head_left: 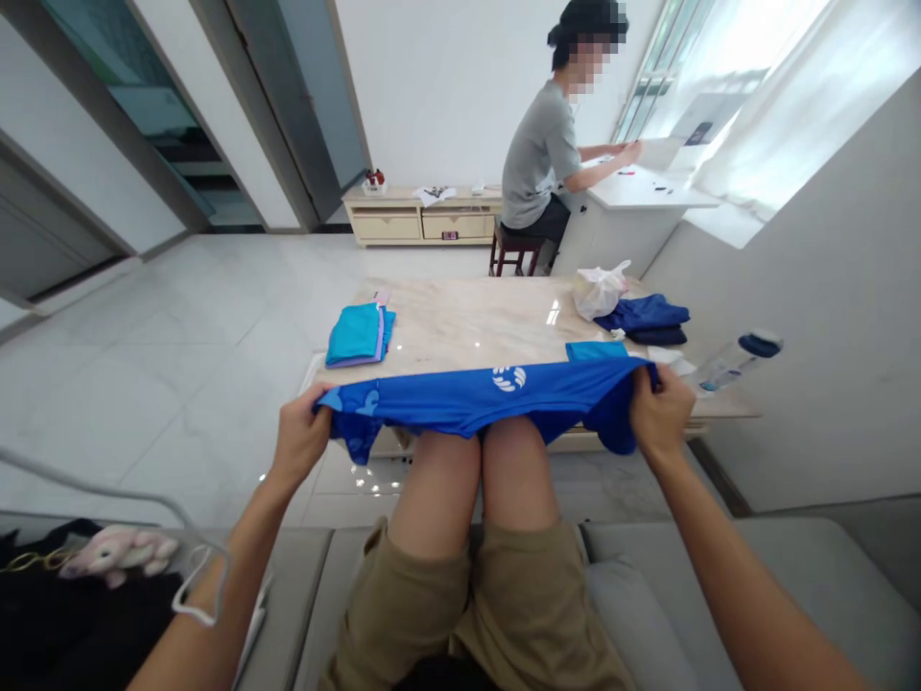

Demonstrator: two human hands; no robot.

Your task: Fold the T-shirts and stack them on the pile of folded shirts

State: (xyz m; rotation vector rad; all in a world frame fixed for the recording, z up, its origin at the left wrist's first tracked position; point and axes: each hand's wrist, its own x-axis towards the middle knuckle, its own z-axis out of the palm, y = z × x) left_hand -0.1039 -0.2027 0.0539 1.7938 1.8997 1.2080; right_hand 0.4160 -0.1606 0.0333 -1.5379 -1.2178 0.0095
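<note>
A blue garment [446,398] with a white round emblem and lighter blue patches is stretched sideways above my knees. Its left end is pinched in my left hand [300,434], and its right end in my right hand [663,408]. The cloth hangs in loose folds near each hand; its exact kind is unclear. Beyond it on the marble-topped table [460,321] lies a folded stack of turquoise and lilac cloth [356,334] at the left. Partly hidden behind the garment's right part is a folded turquoise cloth [596,350].
At the table's right are a white plastic bag [601,290], dark blue clothes [648,317] and a clear bottle [738,360] with a blue lid. A person [539,158] sits at a white desk by the window. A pink plush toy [122,554] lies on the grey sofa [806,576].
</note>
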